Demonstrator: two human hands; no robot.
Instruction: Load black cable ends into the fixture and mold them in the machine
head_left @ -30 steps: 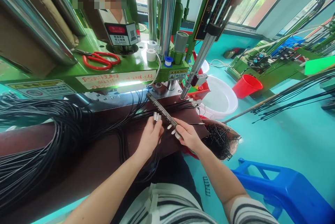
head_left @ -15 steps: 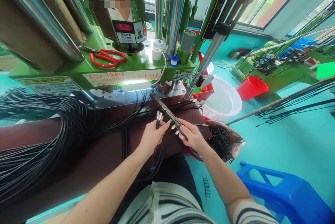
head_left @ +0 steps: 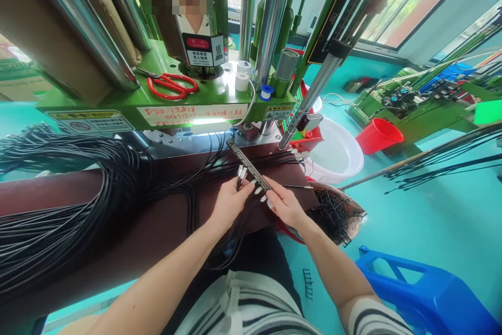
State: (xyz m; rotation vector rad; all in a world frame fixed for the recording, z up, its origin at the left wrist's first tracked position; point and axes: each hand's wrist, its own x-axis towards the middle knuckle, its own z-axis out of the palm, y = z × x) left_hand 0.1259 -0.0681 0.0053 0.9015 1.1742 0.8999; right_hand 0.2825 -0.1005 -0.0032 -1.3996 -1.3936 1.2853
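Observation:
My right hand [head_left: 285, 202] is closed on the near end of a narrow dark metal bar [head_left: 251, 169], which slants up and away toward the press. Several pale connectors [head_left: 263, 198] stick out along the bar's near side. My left hand [head_left: 231, 200] is closed round a small bunch of black cables with silvery connector ends [head_left: 241, 173], which point up above the thumb. Its thumb and fingertips are close beside the bar; whether they also pinch a connector there I cannot make out. The cables run down below that hand.
A green press [head_left: 176, 100] stands in front, with red-handled scissors [head_left: 172, 86] on its ledge. Black cable bundles [head_left: 113, 168] cover the brown bench's left. A box of black scraps [head_left: 333, 215], a white tub [head_left: 341, 147], a red bucket [head_left: 379, 136] and a blue stool [head_left: 423, 288] are at right.
The view has shifted slightly, moving the press a little to the right in the picture. Both hands keep their holds, and the bar stays at nearly the same slant.

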